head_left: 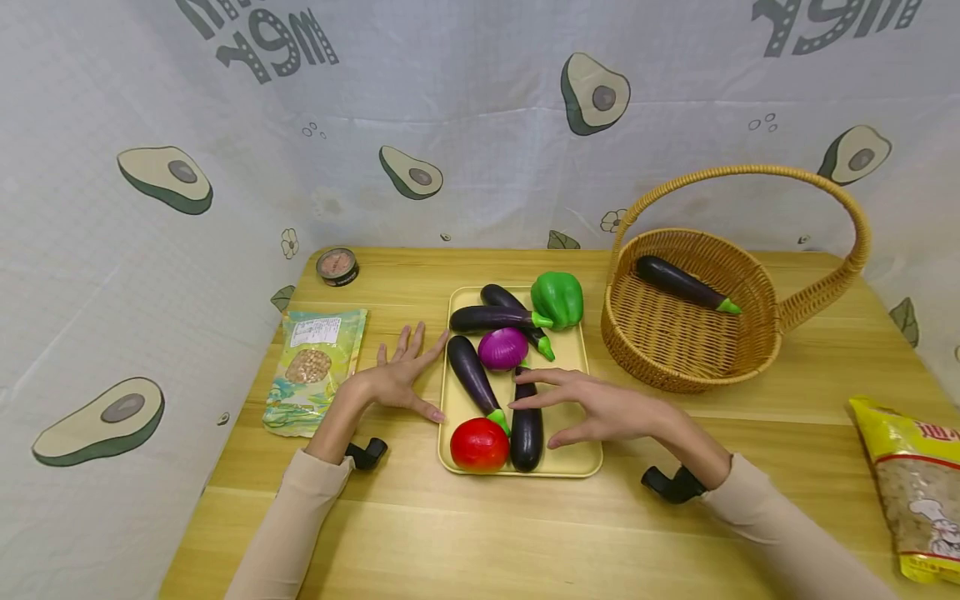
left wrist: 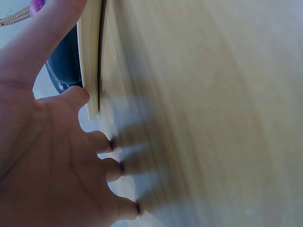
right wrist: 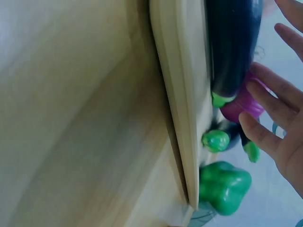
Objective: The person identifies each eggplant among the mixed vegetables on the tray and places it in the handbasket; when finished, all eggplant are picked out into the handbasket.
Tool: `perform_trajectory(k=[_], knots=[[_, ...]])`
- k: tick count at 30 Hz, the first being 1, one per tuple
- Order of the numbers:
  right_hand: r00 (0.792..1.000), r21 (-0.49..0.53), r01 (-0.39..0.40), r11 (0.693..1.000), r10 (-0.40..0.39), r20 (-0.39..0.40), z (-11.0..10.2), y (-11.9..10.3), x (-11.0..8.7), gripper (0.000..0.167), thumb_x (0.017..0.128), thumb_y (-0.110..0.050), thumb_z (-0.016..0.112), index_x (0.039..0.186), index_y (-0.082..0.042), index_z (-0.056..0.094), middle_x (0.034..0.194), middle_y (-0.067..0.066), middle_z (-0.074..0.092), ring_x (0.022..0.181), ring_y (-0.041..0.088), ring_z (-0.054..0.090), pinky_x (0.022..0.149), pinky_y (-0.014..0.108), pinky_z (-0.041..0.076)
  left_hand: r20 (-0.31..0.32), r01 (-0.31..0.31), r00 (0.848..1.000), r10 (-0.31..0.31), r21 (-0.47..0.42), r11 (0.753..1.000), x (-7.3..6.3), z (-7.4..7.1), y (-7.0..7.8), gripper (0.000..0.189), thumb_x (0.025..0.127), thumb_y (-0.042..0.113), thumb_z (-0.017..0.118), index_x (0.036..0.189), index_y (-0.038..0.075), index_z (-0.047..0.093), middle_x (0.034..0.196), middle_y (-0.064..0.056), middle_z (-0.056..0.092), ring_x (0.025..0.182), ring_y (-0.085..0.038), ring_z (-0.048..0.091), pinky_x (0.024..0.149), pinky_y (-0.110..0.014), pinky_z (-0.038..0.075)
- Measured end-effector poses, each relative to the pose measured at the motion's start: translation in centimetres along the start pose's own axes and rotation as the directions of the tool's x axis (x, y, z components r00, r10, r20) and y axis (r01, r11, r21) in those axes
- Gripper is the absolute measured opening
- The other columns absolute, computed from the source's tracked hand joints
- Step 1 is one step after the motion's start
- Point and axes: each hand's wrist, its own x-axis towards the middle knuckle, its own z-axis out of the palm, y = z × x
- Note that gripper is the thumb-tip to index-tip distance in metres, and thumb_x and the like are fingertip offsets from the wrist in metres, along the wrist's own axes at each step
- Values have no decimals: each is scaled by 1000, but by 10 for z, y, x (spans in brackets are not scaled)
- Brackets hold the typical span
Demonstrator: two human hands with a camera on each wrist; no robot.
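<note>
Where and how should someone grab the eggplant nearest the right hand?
Probably round its thick near half, from above and the right: the eggplant lies stem away; a tomato and another eggplant crowd its left, while the tray is bare to its right.

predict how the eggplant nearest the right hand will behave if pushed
The eggplant may roll sideways, since its body is long and rounded. Its glossy skin suggests it could feel slippery. The tray's low rim would probably check a gentle roll.
</note>
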Motion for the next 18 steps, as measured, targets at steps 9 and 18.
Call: perform_trajectory(k=[9,18], knots=[[998,9,54,999,-54,17,4,1,11,64,81,-12,88,140,-22,67,160,15,45,148,40,41,119,66,35,4,2,1000,-1,-11,1000,-1,0,1,133,78,50,87,167,27,-9,167,-21,-32,154,-41,-34,118,-74,-20],[995,-17,94,995,-94,17,6,3,22,52,75,-12,93,123,-22,78,145,12,59,138,35,50,116,65,38,0,1,1000,-1,-13,1000,0,0,1,133,78,50,88,167,26,-9,167,-21,-32,154,-42,-33,117,-75,-20]])
